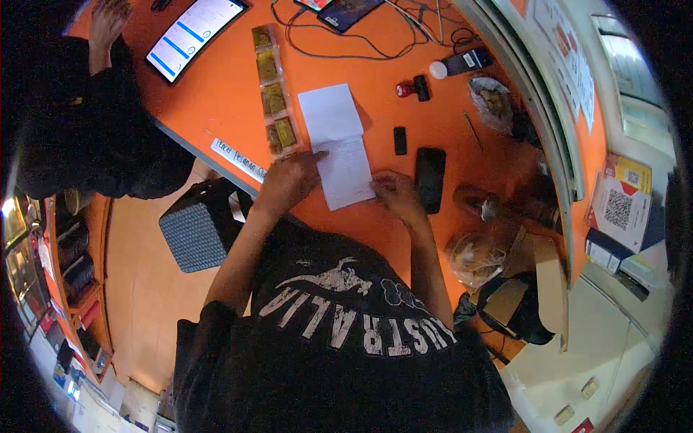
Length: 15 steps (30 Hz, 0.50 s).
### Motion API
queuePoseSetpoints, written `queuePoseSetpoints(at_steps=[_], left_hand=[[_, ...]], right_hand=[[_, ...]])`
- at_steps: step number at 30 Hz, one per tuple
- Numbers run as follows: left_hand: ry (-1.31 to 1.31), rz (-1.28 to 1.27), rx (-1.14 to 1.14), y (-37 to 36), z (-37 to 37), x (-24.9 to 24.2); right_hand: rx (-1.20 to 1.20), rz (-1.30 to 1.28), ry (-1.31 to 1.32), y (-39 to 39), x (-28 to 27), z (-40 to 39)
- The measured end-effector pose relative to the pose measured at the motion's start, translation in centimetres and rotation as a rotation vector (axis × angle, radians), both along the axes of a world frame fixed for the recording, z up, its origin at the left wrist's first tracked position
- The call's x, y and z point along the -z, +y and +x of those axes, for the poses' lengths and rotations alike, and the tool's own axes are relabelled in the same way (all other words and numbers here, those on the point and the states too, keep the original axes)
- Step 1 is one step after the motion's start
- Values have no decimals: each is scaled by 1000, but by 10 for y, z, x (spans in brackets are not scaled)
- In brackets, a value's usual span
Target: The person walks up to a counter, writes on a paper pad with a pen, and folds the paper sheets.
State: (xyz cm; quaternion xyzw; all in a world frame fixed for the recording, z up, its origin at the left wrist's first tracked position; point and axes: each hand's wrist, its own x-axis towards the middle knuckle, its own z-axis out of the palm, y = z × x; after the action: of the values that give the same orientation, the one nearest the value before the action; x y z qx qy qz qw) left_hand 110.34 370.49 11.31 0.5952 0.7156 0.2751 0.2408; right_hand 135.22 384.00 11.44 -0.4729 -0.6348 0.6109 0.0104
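Left hand (pixel 292 180), right hand (pixel 397 195): fingers sat half-curled at notebook (pixel 346 173) edges (couldn't tell grip); flatness wanted light, even pressure.

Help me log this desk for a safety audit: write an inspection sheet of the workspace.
Surface: orange table, crowded along its right side.
Job's things: opened notepad, lines too faint to read.
Clutter: packet strip left of the notepad; stamp, dark phone and plastic bags to its right.
Hands: left hand at the notepad's left edge, right hand at its lower right; grip unclear.
Cables: dark cables looped loosely at the far side, apart from the notepad.
Surroundings: another person's hand near a lit tablet.
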Motion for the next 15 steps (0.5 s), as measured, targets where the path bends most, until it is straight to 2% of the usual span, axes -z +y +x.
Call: queuePoseSetpoints(at_steps=[2,8,10,12,15], left_hand=[[0,-26,1,1,1,-3],[-9,-14,8,-1,0,1],[-12,-7,6,1,0,-5],[-107,-108,-23,1,-1,-12],[-22,-44,-15,1,-2,-6]], right_hand=[[-7,-62,-95,2,-5,-2],[-38,58,12,0,4,4],[-44,36,-30,1,-6,0],[-50,11,-72,1,-10,-2],[-21,-32,-2,5,-16,-5]])
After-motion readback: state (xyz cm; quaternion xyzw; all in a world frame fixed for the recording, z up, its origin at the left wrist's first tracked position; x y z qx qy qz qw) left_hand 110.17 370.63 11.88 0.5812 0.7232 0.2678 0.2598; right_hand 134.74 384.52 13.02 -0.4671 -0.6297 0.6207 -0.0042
